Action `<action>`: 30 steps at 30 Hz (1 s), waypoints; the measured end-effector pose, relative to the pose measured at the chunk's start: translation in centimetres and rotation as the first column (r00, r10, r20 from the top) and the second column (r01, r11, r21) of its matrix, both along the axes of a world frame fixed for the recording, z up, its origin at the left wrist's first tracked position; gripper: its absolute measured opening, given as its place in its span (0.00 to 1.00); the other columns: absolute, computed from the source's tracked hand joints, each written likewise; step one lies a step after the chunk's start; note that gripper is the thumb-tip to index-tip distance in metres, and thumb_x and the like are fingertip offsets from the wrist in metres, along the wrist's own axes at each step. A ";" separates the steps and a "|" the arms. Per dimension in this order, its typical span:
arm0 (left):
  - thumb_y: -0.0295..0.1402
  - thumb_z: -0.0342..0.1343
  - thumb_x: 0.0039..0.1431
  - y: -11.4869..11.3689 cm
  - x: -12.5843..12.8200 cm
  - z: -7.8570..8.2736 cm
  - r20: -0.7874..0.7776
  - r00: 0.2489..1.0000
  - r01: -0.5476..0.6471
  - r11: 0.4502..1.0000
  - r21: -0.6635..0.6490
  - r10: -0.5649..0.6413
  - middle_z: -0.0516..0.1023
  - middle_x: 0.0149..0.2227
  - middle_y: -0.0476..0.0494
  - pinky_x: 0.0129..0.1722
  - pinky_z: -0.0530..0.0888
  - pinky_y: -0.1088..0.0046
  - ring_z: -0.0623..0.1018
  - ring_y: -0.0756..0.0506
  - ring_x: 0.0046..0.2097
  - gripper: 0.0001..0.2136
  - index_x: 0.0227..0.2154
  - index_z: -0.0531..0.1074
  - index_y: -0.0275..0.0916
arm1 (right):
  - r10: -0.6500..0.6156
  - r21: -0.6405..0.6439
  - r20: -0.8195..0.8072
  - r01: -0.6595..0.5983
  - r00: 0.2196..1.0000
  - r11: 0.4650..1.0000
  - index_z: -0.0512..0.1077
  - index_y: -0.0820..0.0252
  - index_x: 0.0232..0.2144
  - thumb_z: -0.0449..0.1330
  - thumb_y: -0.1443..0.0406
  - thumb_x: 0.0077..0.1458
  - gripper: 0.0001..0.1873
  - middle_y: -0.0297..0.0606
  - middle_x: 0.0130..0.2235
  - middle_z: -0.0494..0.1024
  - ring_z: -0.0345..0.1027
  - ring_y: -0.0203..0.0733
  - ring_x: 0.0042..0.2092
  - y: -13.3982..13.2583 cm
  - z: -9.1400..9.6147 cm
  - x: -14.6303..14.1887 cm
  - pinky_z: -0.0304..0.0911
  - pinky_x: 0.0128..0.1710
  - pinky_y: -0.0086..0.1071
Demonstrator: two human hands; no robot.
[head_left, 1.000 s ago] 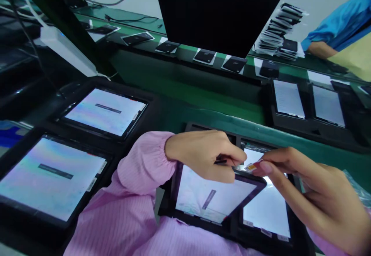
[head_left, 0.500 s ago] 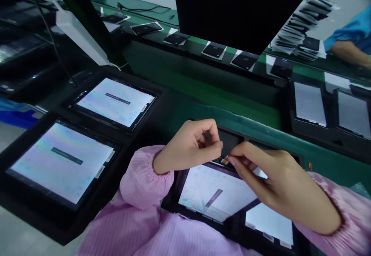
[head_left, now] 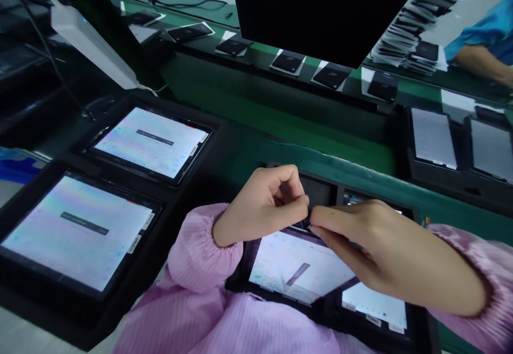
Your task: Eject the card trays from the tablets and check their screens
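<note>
My left hand (head_left: 270,201) is closed, thumb and forefinger pinched together above the top edge of a lit tablet screen (head_left: 298,266). Whatever those fingertips hold, if anything, is hidden. Close to them, the fingers of my right hand (head_left: 372,241) are pinched at the same edge, and what lies between them cannot be made out. The tablet sits in a black tray (head_left: 320,191) with a bare dark compartment behind the screen. Under my right hand, a second lit screen (head_left: 377,308) is partly covered.
Two lit tablets (head_left: 76,231) lie in black holders on the left. A small orange piece (head_left: 427,221) is beside my right sleeve. Black devices on white sheets (head_left: 288,61) line the back shelf, below a dark panel (head_left: 328,12). A co-worker's arm (head_left: 481,65) shows at far right.
My right fingers have closed in nearer to my left fingertips. The small coloured piece seen at them before is now out of sight. The view has shifted slightly.
</note>
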State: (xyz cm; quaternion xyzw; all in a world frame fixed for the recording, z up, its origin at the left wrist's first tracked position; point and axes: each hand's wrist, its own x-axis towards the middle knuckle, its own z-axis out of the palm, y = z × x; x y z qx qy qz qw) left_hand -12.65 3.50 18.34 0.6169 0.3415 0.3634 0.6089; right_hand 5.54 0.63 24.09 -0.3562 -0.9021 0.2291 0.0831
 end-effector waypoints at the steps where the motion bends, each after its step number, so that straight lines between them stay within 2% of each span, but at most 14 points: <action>1: 0.27 0.56 0.52 0.0 0.1 0.0 -0.003 1.000 -0.001 1.000 0.003 0.001 0.69 0.22 0.51 0.19 0.60 0.79 0.66 0.55 0.22 0.09 0.21 0.61 0.38 | 0.001 -0.009 0.000 -0.001 1.000 1.000 0.60 0.58 0.26 0.48 0.73 0.59 0.11 0.25 0.18 0.59 0.45 0.28 0.17 0.0 0.0 0.0 0.42 0.17 0.26; 10: 0.26 0.56 0.51 -0.1 0.1 0.1 -0.016 1.000 -0.019 1.000 0.004 0.019 0.68 0.22 0.52 0.19 0.60 0.80 0.66 0.55 0.21 0.09 0.21 0.61 0.38 | 0.006 -0.061 0.015 -0.005 1.000 0.998 0.65 0.60 0.28 0.48 0.73 0.59 0.10 0.27 0.19 0.62 0.48 0.28 0.17 0.3 -0.2 0.1 0.43 0.18 0.27; 14: 0.26 0.56 0.51 -0.1 0.1 0.2 -0.017 0.999 -0.032 0.999 -0.007 0.032 0.68 0.22 0.51 0.19 0.60 0.79 0.66 0.55 0.22 0.09 0.21 0.60 0.38 | -0.038 -0.081 0.014 0.039 0.999 0.996 0.65 0.59 0.29 0.51 0.70 0.60 0.08 0.23 0.17 0.56 0.43 0.28 0.15 0.5 -0.2 0.2 0.40 0.16 0.27; 18: 0.26 0.57 0.50 -0.1 0.2 0.3 -0.031 0.998 -0.052 0.999 -0.009 0.051 0.68 0.22 0.51 0.20 0.61 0.79 0.67 0.54 0.23 0.10 0.21 0.60 0.38 | -0.058 -0.099 0.005 0.059 0.998 0.993 0.62 0.58 0.26 0.51 0.69 0.61 0.10 0.22 0.16 0.53 0.43 0.28 0.15 0.6 0.0 0.4 0.40 0.16 0.26; 24: 0.26 0.56 0.51 -0.2 0.2 0.1 -0.028 0.998 -0.048 0.999 0.000 0.048 0.68 0.23 0.51 0.21 0.60 0.78 0.67 0.53 0.23 0.10 0.21 0.60 0.38 | -0.008 -0.082 0.012 0.009 1.000 0.997 0.65 0.59 0.30 0.50 0.70 0.60 0.07 0.23 0.17 0.56 0.44 0.28 0.15 0.7 -0.2 0.4 0.40 0.16 0.27; 30: 0.28 0.58 0.53 0.1 -0.1 0.2 -0.024 0.999 -0.045 0.998 -0.038 0.044 0.69 0.23 0.52 0.20 0.60 0.79 0.66 0.54 0.22 0.10 0.21 0.62 0.38 | -0.009 -0.072 0.031 0.011 0.999 0.997 0.66 0.60 0.29 0.52 0.70 0.60 0.08 0.24 0.16 0.57 0.45 0.28 0.16 0.8 -0.2 0.2 0.40 0.17 0.27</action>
